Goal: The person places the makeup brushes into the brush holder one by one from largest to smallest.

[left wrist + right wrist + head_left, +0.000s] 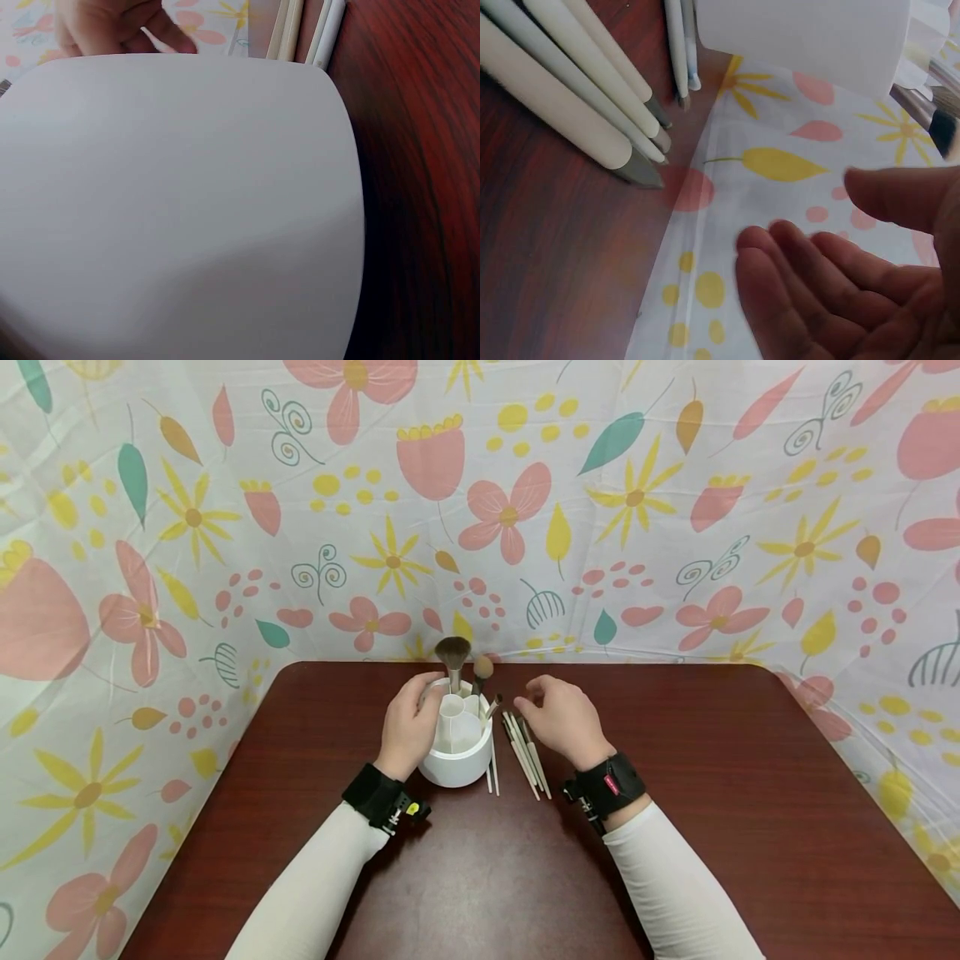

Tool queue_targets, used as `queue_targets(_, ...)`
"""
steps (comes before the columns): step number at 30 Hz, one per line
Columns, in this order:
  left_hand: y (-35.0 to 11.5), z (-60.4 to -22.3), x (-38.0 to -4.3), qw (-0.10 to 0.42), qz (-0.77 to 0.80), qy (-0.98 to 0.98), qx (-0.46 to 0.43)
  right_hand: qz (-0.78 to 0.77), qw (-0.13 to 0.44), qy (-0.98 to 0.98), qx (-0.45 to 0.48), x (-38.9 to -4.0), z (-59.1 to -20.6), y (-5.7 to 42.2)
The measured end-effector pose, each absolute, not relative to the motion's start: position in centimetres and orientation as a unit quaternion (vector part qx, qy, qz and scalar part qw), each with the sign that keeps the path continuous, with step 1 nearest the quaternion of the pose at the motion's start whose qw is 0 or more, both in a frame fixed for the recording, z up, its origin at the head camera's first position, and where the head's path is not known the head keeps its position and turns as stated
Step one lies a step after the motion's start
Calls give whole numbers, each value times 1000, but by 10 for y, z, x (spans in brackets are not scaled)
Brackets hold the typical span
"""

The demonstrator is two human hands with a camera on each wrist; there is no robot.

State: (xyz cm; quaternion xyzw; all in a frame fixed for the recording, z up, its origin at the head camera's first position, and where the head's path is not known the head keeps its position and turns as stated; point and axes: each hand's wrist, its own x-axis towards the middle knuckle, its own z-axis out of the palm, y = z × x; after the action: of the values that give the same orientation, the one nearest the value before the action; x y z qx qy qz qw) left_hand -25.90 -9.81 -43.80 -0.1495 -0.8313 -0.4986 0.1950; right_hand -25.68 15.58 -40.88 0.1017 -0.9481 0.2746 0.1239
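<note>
A round white makeup brush holder (455, 768) with inner compartments stands on the table. My left hand (408, 727) holds its left side, thumb near the rim; in the left wrist view the holder's white wall (187, 165) hides those fingers. In the holder stand a large dark fluffy brush (453, 652), a brush with a tan round head (483, 667) and a slim brush (493, 705) leaning right. My right hand (564, 718) hovers right of the holder, fingers loosely bent and apart from the thumb, holding nothing. Beneath and beside it lie several pale-handled makeup brushes (577, 97).
Two thin brushes (492, 772) lie close against the holder's right side. The dark red-brown wooden table (712, 777) stretches to both sides. Behind its far edge hangs a white cloth (570, 527) printed with flowers and leaves.
</note>
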Motion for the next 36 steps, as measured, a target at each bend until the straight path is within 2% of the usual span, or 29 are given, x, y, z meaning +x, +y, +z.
queue_targets(8,-99,-438,-259,189,-499,-833,-145,197,5,-977,82,-258,-414,158)
queue_targets(13,-99,-438,-259,191,-502,-830,-148,167,-46,-981,92,-258,-415,159)
queue_targets(25,-99,-439,-260,193,-502,-830,-146,145,-89,-981,96,-258,-423,162)
queue_targets(36,-99,-440,-262,196,-504,-828,-146,144,-90,-981,99,-259,-428,163)
